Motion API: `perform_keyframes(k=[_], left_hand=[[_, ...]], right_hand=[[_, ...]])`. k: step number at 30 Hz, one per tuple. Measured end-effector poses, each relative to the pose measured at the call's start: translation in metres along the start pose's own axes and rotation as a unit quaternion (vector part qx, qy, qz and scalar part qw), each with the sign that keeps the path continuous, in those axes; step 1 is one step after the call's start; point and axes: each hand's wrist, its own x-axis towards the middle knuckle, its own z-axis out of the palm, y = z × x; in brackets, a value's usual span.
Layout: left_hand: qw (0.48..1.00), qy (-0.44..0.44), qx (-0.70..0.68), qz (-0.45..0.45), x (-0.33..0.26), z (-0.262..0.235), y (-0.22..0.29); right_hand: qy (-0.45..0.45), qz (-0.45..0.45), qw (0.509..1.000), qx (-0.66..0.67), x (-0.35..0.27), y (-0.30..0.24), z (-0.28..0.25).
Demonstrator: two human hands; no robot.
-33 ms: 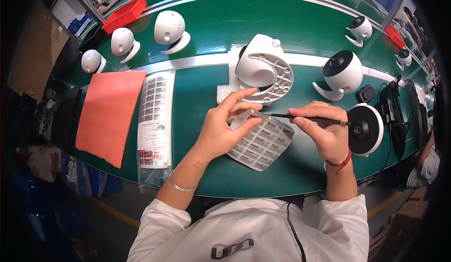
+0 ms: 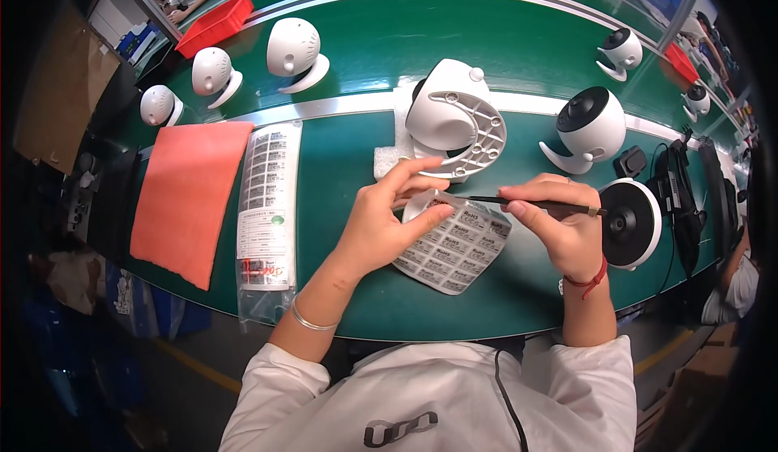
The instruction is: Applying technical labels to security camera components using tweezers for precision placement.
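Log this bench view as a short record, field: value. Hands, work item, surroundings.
Left hand: left hand grips the upper-left part of the label sheet, thumb on top
Right hand: right hand holds a slim dark tool, tip at the sheet's upper edge
Ahead of hands: white unit, ribbed underside showing, by white padding
Left side: orange-pink mat; clear bag with printed label sheets
Right side: black-faced white unit; round black-and-white unit
Surface: green bench

Dark tweezers (image 2: 577, 207) point at a curled label sheet (image 2: 454, 249)
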Motion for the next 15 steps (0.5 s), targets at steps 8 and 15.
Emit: perform_keyframes(k=[8,15], left_hand=[[0.994,-0.043,-0.048,-0.084,-0.0011,-0.0074,-0.0049],[0.993,-0.026,-0.089,-0.070,0.0009,-0.0094,-0.0030]], right_hand=[[-0.001,0.004,1.000,-0.022,0.0034,-0.0008,-0.0050],[-0.044,-0.092,0.994,-0.046,0.0061,0.0001,-0.0054]])
